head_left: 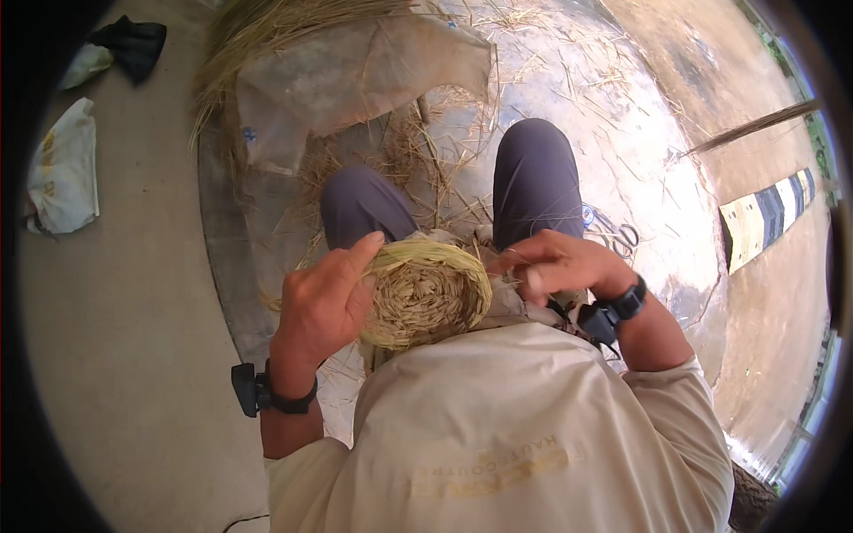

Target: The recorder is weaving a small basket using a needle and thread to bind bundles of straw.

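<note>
A small round woven straw basket [422, 298] rests in my lap, its hollow facing up and its rim greener than its brown inside. My left hand [327, 298] grips the basket's left wall, thumb on the rim and the other fingers out of sight behind it. Just off the right side of the rim is my right hand [560, 266], its fingers bent and thumb close to them. Thin straw ends show near those fingertips, but what they pinch, if anything, is too small to make out.
Beyond my knees, a cloudy plastic sheet [355, 75] lies by a bundle of long straw [258, 44]. Loose straw litters the ground mat [613, 115]. Scissors [625, 238] lie beside my right knee. A white sack [67, 169] sits far left; a striped board [769, 218] lies at right.
</note>
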Tool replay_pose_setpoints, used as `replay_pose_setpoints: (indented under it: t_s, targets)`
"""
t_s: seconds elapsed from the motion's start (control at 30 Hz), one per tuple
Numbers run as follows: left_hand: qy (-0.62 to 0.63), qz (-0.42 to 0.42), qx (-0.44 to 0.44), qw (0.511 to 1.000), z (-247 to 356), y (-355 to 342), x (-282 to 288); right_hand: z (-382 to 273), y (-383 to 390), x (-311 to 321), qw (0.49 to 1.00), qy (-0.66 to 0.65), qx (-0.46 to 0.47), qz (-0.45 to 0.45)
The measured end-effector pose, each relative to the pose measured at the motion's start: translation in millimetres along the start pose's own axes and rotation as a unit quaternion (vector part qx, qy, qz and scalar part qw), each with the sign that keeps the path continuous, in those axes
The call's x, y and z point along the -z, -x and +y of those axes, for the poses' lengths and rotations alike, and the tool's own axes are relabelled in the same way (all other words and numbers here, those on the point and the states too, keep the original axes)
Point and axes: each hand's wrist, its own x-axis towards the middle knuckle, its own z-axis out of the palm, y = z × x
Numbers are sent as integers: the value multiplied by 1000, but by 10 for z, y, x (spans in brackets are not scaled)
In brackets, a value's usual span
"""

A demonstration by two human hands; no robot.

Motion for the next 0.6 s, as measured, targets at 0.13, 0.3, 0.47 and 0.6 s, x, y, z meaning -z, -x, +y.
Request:
replay_pose_setpoints:
  t_s: [0.13, 0.3, 0.47, 0.6]
  targets:
    - [21, -12, 15, 1000, -53, -52, -87, -181, 376, -8, 994, 69, 34, 73]
    - [62, 1, 8, 998, -85, -126, -164, -330, 184, -118, 970, -116, 180, 116]
    - [71, -19, 28, 997, -67, -141, -154, -463, -431, -257, 850, -404, 313, 130]
    - [65, -37, 44, 996, -22, -139, -108, -538, -742, -34, 821, -470, 307, 111]
